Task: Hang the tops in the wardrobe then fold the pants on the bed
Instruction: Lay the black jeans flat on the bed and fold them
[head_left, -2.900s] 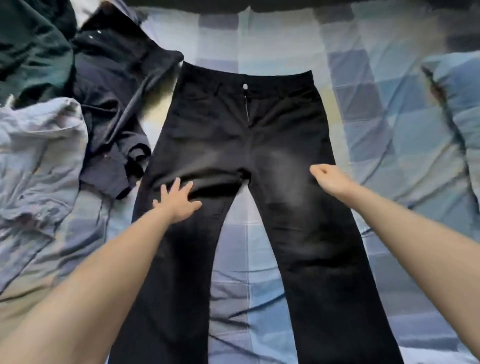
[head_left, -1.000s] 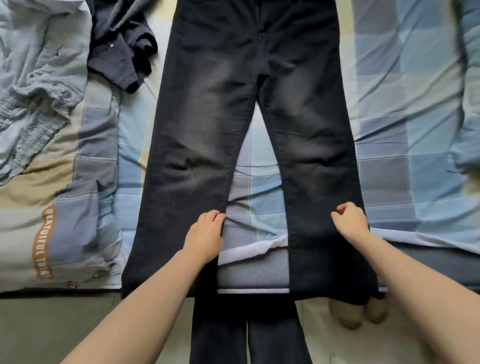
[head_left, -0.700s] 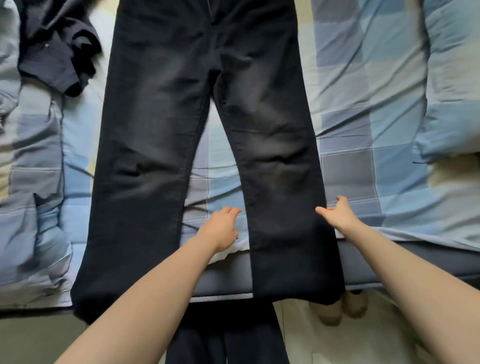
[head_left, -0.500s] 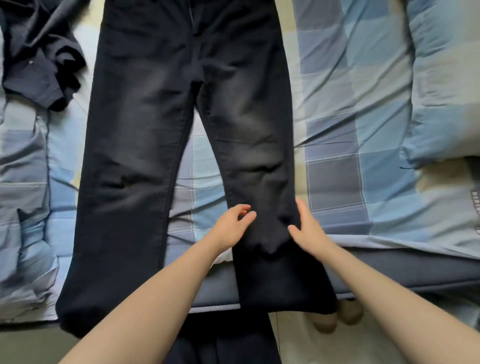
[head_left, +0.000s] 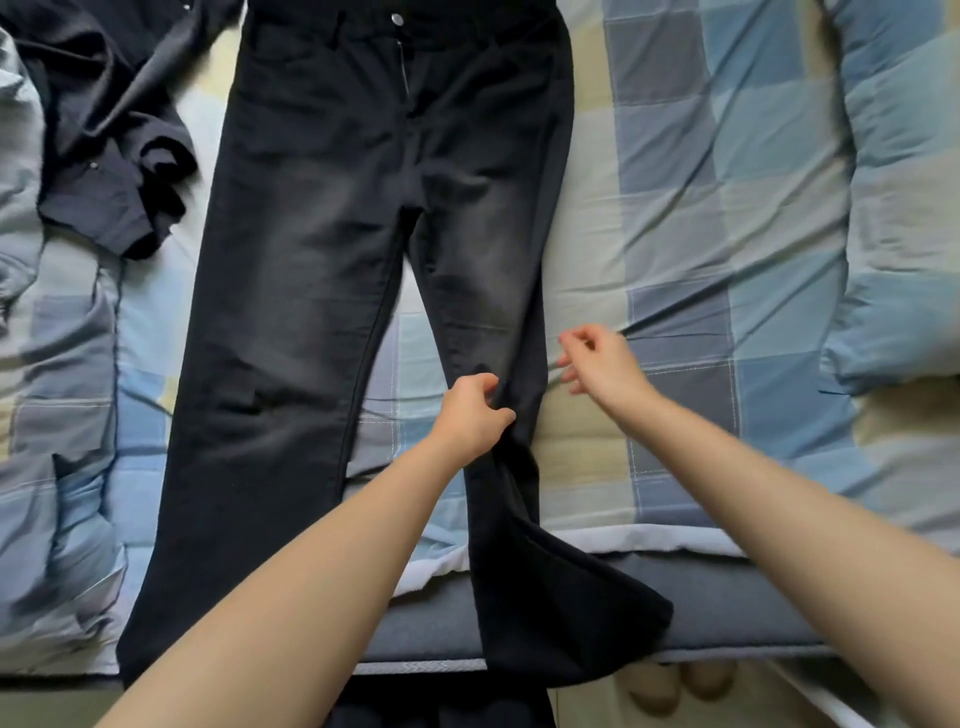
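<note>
Spread under you, the checked blue bed (head_left: 727, 249) carries the black pants (head_left: 322, 270) flat, waistband far, hems hanging over the near edge. Your left hand (head_left: 470, 413) pinches the right leg's fabric near the knee, bunching it. Your right hand (head_left: 600, 361) hovers just beside it, fingers loosely curled, holding nothing. A dark top (head_left: 104, 145) lies crumpled far left.

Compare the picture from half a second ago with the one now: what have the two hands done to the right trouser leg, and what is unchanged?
The left hand now pinches the right leg of the black pants, bunching it narrower. The right hand has let go and lifted off to the side. The left leg still lies flat on the bed.
</note>
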